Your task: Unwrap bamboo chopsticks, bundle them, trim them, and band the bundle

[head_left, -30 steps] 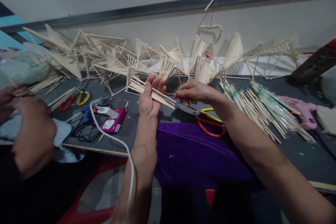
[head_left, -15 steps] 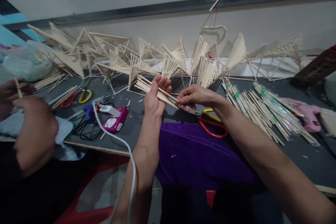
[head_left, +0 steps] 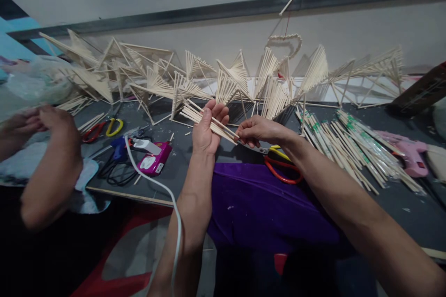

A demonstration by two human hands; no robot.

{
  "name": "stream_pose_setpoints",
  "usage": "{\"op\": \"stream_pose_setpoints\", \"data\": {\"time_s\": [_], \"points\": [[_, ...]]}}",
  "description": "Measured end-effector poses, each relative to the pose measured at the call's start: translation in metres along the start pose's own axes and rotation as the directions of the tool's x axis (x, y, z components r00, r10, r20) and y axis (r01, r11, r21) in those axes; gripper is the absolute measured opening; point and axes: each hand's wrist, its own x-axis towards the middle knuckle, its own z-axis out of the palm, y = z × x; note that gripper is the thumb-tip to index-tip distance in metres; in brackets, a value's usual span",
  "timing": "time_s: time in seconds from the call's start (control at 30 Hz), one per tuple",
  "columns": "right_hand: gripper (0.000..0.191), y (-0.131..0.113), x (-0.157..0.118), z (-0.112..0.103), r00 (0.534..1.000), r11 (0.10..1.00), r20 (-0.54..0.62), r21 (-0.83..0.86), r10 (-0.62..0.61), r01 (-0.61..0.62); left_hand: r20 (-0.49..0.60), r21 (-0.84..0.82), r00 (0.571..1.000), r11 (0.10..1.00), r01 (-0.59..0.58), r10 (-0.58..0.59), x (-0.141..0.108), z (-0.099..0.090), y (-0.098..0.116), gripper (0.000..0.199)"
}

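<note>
My left hand is palm up, its thumb over a small bundle of thin wooden sticks lying across the palm. At the bundle's right end, my right hand pinches the tip of a stick between thumb and fingers. Just below my right hand, scissors with red and yellow handles lie on the dark table. Behind my hands stand fan-shaped stick structures.
At right lie loose and bagged sticks and a pink glue gun. A purple power block, a white cable, a blue glue gun and another person's hands are at left. Purple cloth covers my lap.
The other person's hands at left have shifted, and the stick seen between them before is no longer visible. My hands keep nearly the same pose around the bundle.
</note>
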Motion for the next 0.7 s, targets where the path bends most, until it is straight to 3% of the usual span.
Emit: {"op": "stream_pose_setpoints", "data": {"time_s": [0.2,0.43,0.5,0.57,0.63,0.7], "points": [[0.013,0.004,-0.001,-0.003,0.997,0.993,0.073,0.118,-0.023,0.015,0.001,0.01,1.0,1.0,0.015,-0.015,-0.001,-0.001,0.003,0.019],[0.012,0.009,0.004,0.004,0.997,0.975,0.074,0.223,-0.023,0.006,-0.031,-0.028,0.999,1.0,-0.009,0.008,-0.002,-0.002,0.005,0.019],[0.009,0.008,0.006,0.009,1.0,0.995,0.002,0.101,0.018,-0.018,-0.034,-0.008,0.999,1.0,-0.026,0.026,-0.002,-0.001,0.005,0.017],[0.011,0.004,0.006,0.011,0.988,0.985,-0.142,-0.149,0.069,-0.09,-0.037,0.008,0.998,0.999,-0.052,0.053,-0.002,-0.001,0.005,0.016],[0.014,-0.002,0.004,0.01,0.96,0.905,-0.27,-0.385,0.078,-0.182,-0.061,-0.002,0.995,0.996,-0.085,0.085,0.0,-0.001,0.006,0.017],[0.015,-0.01,0.0,0.005,0.952,0.848,-0.304,-0.493,0.044,-0.197,-0.096,-0.026,0.99,0.994,-0.104,0.101,0.002,-0.001,0.007,0.019]]}}
